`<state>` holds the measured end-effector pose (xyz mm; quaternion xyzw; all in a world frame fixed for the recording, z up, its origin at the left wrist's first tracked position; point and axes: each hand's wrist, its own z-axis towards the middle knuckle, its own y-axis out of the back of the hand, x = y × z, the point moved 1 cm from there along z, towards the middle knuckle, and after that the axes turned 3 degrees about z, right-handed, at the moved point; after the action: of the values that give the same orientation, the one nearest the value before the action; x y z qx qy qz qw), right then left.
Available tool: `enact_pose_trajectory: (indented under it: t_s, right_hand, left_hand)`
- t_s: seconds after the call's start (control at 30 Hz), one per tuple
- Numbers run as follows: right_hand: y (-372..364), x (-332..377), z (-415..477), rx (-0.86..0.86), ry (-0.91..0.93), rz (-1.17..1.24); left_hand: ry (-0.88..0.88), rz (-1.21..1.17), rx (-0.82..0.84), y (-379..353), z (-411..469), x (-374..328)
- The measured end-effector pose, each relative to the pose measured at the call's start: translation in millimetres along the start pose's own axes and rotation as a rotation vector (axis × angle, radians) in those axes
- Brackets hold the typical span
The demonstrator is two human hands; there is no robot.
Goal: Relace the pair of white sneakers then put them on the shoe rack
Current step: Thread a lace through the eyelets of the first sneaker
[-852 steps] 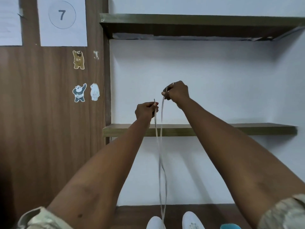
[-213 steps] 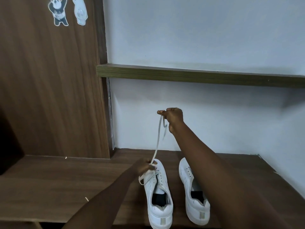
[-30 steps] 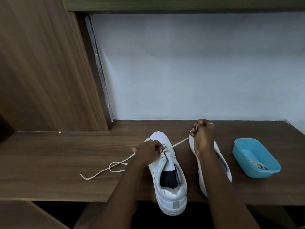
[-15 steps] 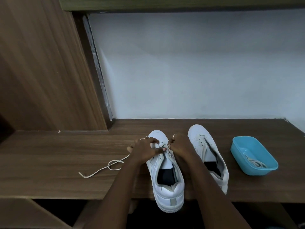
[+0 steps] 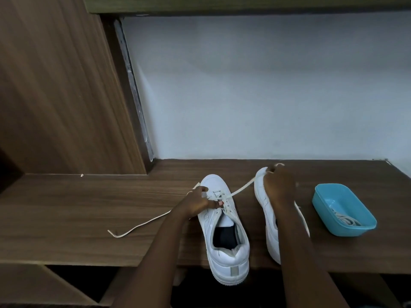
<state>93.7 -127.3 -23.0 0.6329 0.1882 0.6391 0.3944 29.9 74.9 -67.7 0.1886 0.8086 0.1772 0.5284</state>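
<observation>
The right hand [image 5: 279, 187] is clenched on one end of the lace [image 5: 241, 187], pinching it and drawing it taut up and to the right of the first sneaker [image 5: 224, 238]. The left hand [image 5: 196, 202] rests at that sneaker's toe end, its fingers curled on the lace where it crosses the lowest eyelets. The step in hand appears to be seating the first crossing. To do it well, the left hand should pin the crossing flat against the tongue while the right hand pulls at a steady rate. The strand should be checked for twist before the next eyelet is threaded. The two ends should be evened out, since the free end [image 5: 138, 226] trails far to the left of the first sneaker on the wooden shelf [image 5: 89, 207]. The first sneaker is white and low-cut, with a dark insole and a grey heel tab. It stands toe-away, and its heel overhangs the shelf's front edge. Only the lowest eyelets carry lace; the upper rows look empty. The second sneaker [image 5: 270, 236] lies just to the right of the first, partly behind the right forearm, and seems unlaced. Further right of the first sneaker, a blue tub [image 5: 347, 231] holds a coiled spare lace [image 5: 344, 220].
</observation>
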Motion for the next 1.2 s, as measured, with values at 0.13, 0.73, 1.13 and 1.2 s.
enact_pose_trajectory:
  t_s: [0.13,0.73,1.13,1.2]
  right_hand:
    - [-24,27,-26,0.3,0.329,-0.264]
    - [-7,8,-15,0.025,0.09,-0.383]
    - [-37,30,-40,0.41,0.469,-0.349]
    - [-45,31,-45,0.448,0.449,-0.363]
  left_hand:
    - [0.014,-0.074,-0.01,-2,0,-4]
    - [0.01,0.021,-0.079,1,-12,-11]
    - [0.009,0.094,-0.119,-3,-14,-16]
    - [-0.001,0.139,-0.133,-8,-14,-18]
